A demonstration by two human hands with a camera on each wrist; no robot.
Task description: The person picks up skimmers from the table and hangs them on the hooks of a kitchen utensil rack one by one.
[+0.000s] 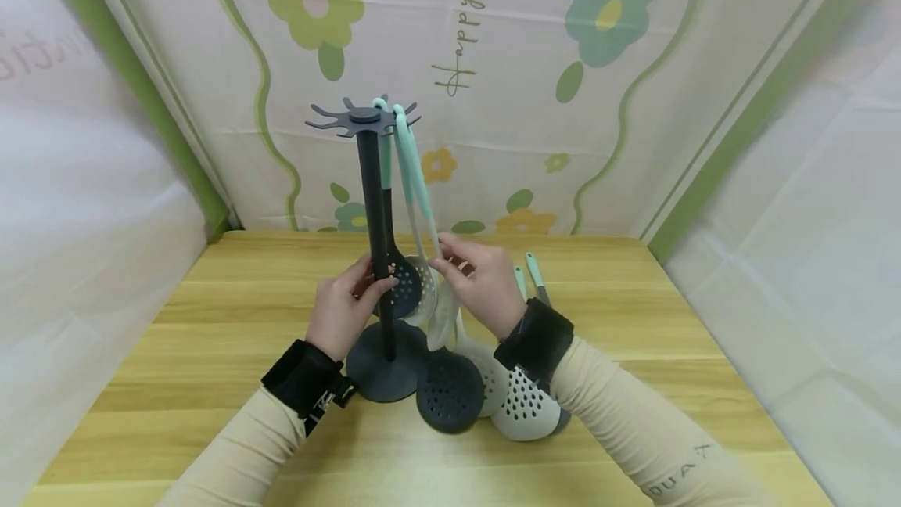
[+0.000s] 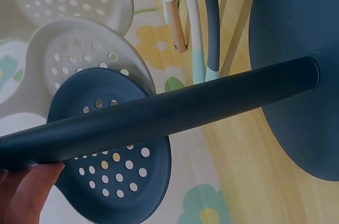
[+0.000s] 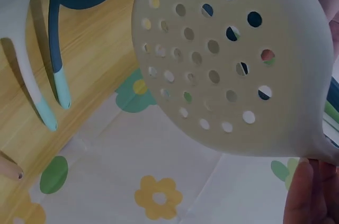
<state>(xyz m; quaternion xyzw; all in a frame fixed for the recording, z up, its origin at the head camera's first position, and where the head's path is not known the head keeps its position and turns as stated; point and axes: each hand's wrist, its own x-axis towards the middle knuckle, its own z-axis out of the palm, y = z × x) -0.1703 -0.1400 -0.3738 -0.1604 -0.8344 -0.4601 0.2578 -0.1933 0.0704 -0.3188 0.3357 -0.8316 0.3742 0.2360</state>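
Note:
A dark utensil stand (image 1: pixel 373 210) stands upright on its round base, with curved hooks at the top. My left hand (image 1: pixel 342 303) grips its pole low down. My right hand (image 1: pixel 482 278) pinches the lower handle of a light grey skimmer (image 3: pixel 212 65), close to its perforated head. That skimmer's teal handle end reaches the stand's hooks at the upper right. Beside it hang a dark blue skimmer (image 2: pixel 148 181) and another light grey skimmer (image 2: pixel 85 44), both with teal grips. The hanging heads overlap behind the pole.
On the wooden table (image 1: pixel 246 319), right of the base, lie a dark blue perforated skimmer (image 1: pixel 450 393), a light grey perforated one (image 1: pixel 493 374) and a light grey one with drop-shaped holes (image 1: pixel 524 409). Teal handles (image 1: pixel 536 268) show beyond my right wrist. A flowered curtain (image 1: pixel 507 131) stands behind.

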